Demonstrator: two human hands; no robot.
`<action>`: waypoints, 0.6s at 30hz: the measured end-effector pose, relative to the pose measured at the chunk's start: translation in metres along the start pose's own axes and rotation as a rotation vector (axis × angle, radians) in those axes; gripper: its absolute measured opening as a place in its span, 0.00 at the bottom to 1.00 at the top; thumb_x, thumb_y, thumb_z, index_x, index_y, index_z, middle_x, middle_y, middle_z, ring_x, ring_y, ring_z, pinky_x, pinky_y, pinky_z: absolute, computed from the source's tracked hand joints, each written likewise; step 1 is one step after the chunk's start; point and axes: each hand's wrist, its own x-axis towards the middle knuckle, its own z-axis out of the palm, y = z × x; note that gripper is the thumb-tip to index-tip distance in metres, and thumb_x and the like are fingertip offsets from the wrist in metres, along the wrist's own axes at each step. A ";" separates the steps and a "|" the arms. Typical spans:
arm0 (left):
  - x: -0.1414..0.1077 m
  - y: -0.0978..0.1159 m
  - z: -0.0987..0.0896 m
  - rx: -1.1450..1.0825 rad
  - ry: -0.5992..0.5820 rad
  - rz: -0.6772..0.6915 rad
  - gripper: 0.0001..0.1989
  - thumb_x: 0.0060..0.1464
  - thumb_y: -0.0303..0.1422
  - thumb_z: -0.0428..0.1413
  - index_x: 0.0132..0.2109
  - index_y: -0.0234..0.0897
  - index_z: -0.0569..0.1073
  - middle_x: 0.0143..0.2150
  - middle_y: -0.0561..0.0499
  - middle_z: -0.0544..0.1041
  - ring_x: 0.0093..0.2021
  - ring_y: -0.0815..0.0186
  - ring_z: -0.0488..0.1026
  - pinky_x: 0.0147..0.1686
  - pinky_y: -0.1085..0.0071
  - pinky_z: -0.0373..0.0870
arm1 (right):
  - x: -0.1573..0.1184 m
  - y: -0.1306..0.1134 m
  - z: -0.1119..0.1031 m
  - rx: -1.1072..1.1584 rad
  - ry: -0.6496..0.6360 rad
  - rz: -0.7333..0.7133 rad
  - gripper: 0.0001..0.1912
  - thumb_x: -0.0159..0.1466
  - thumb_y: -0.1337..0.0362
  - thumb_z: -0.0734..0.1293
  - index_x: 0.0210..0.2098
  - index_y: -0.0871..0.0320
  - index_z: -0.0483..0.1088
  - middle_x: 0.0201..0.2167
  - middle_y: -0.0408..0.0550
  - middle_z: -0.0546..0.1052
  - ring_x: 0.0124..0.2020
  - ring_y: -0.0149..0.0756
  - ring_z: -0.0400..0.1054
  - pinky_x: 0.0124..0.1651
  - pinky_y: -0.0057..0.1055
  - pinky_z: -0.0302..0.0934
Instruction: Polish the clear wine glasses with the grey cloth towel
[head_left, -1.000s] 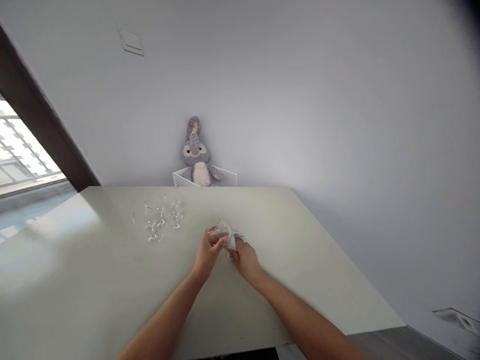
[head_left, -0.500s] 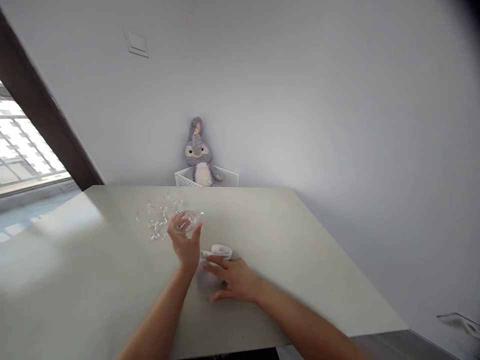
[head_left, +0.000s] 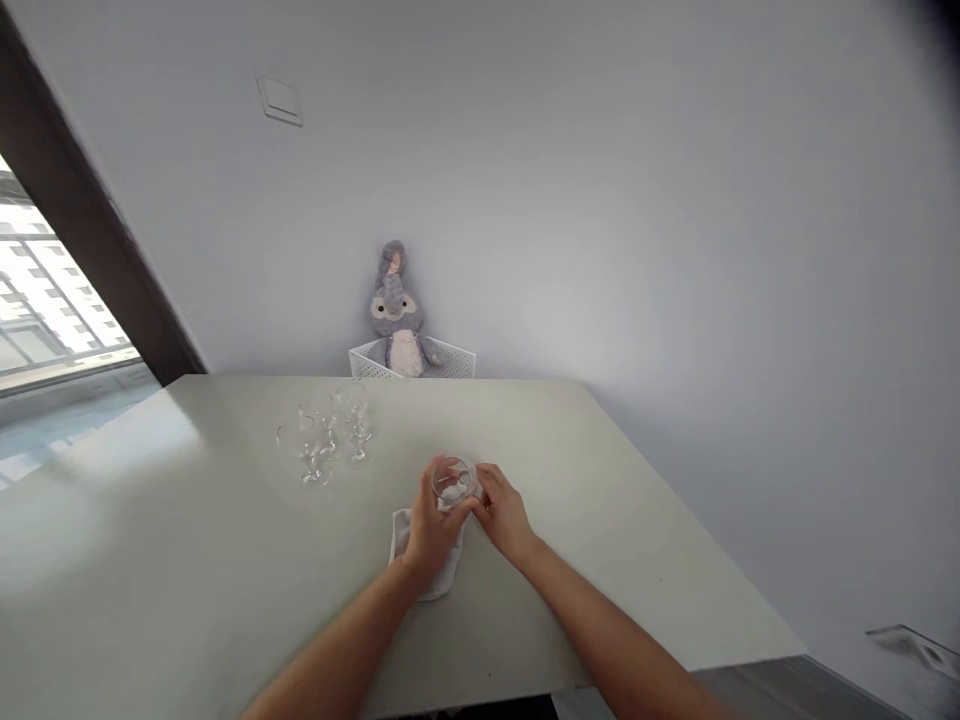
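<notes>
My left hand (head_left: 433, 520) is wrapped round a clear glass (head_left: 454, 482), its round rim tipped up towards me; any stem is hidden. From the right, my right hand (head_left: 506, 510) meets the same glass, thumb and fingers closed at its side. A white cloth (head_left: 439, 580) lies crumpled on the table beneath my left hand and wrist, partly covered by them. To the left, several clear stemmed glasses (head_left: 316, 472) stand upright in a close group.
The pale table (head_left: 600, 560) reaches to the wall. Beyond its far edge, a grey plush toy (head_left: 405, 350) sits in a white perforated basket (head_left: 457, 362). A dark frame and a window with railings (head_left: 60, 300) are at the left.
My left hand has carried the glass right and nearer, away from the grouped glasses. My right hand has left the cloth and come up to the glass. The cloth now lies under my left hand.
</notes>
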 end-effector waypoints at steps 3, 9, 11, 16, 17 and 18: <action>-0.005 -0.004 0.003 0.042 -0.144 0.005 0.33 0.47 0.35 0.57 0.57 0.45 0.51 0.50 0.45 0.67 0.47 0.61 0.67 0.46 0.60 0.65 | -0.001 0.007 0.001 -0.056 -0.065 0.006 0.11 0.58 0.68 0.60 0.38 0.56 0.70 0.34 0.47 0.72 0.34 0.34 0.66 0.36 0.28 0.60; 0.001 -0.009 -0.001 0.275 -0.100 0.095 0.29 0.51 0.34 0.53 0.58 0.46 0.50 0.53 0.45 0.64 0.46 0.64 0.66 0.45 0.61 0.64 | 0.030 0.053 -0.009 0.104 0.063 0.456 0.11 0.56 0.60 0.62 0.34 0.58 0.71 0.17 0.42 0.71 0.18 0.31 0.64 0.24 0.26 0.60; 0.002 -0.010 -0.002 0.288 -0.052 0.054 0.25 0.53 0.34 0.50 0.57 0.46 0.52 0.51 0.46 0.66 0.44 0.65 0.66 0.44 0.63 0.65 | 0.049 0.080 -0.022 0.097 0.134 0.551 0.13 0.56 0.59 0.61 0.33 0.61 0.71 0.15 0.41 0.69 0.14 0.30 0.62 0.18 0.25 0.57; 0.008 -0.013 -0.003 0.195 0.054 -0.086 0.18 0.55 0.35 0.47 0.53 0.45 0.57 0.44 0.48 0.68 0.41 0.67 0.67 0.41 0.65 0.66 | 0.086 0.142 -0.061 0.018 0.339 0.687 0.13 0.54 0.61 0.60 0.35 0.63 0.68 0.26 0.47 0.74 0.17 0.28 0.66 0.18 0.23 0.58; 0.010 -0.014 -0.004 0.174 0.073 -0.114 0.17 0.55 0.35 0.46 0.52 0.44 0.58 0.44 0.49 0.68 0.40 0.67 0.68 0.40 0.66 0.66 | 0.091 0.151 -0.067 -0.002 0.365 0.708 0.13 0.54 0.61 0.60 0.35 0.63 0.68 0.25 0.47 0.74 0.17 0.28 0.66 0.18 0.22 0.58; 0.012 -0.014 -0.004 0.155 0.090 -0.140 0.17 0.55 0.35 0.46 0.52 0.43 0.58 0.43 0.49 0.68 0.39 0.68 0.68 0.40 0.66 0.66 | 0.094 0.158 -0.071 -0.020 0.386 0.725 0.13 0.54 0.62 0.60 0.34 0.63 0.68 0.25 0.47 0.74 0.17 0.28 0.65 0.18 0.22 0.58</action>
